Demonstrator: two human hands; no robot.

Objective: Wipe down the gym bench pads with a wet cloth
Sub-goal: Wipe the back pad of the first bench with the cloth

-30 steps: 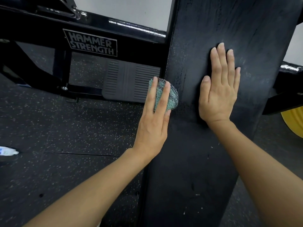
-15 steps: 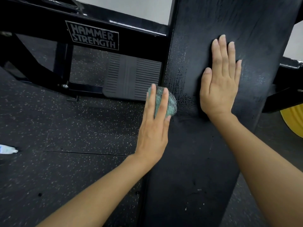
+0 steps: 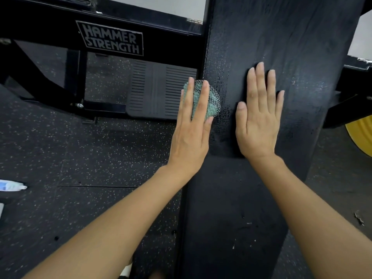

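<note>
A long black bench pad (image 3: 285, 37) runs from the bottom centre up to the top right, with wet streaks near its left edge. My left hand (image 3: 191, 127) presses a green, black-checked cloth (image 3: 211, 101) against the pad's left edge with straight fingers. My right hand (image 3: 259, 117) lies flat on the pad just to the right of the cloth, fingers straight and together. A seam crosses the pad under my wrists, and the lower pad section (image 3: 231, 218) looks dry and scuffed.
A black steel frame with a "Hammer Strength" label (image 3: 111, 38) stands at the back left, with a ribbed black foot plate (image 3: 159, 91) beside the pad. Speckled rubber flooring (image 3: 80, 154) lies left. A small white and blue bottle (image 3: 12, 186) lies at the left edge; a yellow weight plate (image 3: 362, 135) at right.
My left hand slid the cloth a little down the pad's left edge and back up. My right hand stayed flat on the pad, shifting slightly toward me.
</note>
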